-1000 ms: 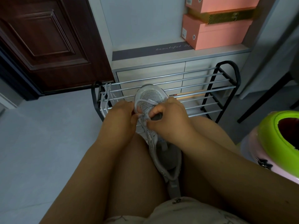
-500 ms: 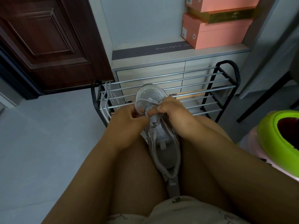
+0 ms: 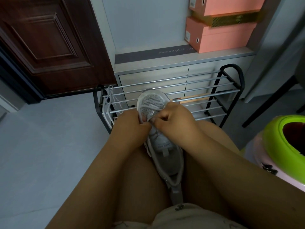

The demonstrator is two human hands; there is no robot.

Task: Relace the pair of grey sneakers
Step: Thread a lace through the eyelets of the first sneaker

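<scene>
Sneaker (image 3: pixel 162 146) lies lengthwise, toe pointing away.

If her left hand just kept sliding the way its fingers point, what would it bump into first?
The left hand points toward the right hand, across the grey sneaker. It already touches the white shoelace there, so it would likely meet the right hand's fingers first; depth is unclear.

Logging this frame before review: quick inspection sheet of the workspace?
Surface: grey floor; sneaker wedged between the knees.
Job's things: grey sneaker, toe away; white lace looped over the toe; second lace draped on the shoe rack.
Clutter: pink boxes; green-rimmed bin.
Grippers: left hand and right hand pinch the lace.
Cables: nothing seen.
Surroundings: brown door, drawer cabinet.
</scene>
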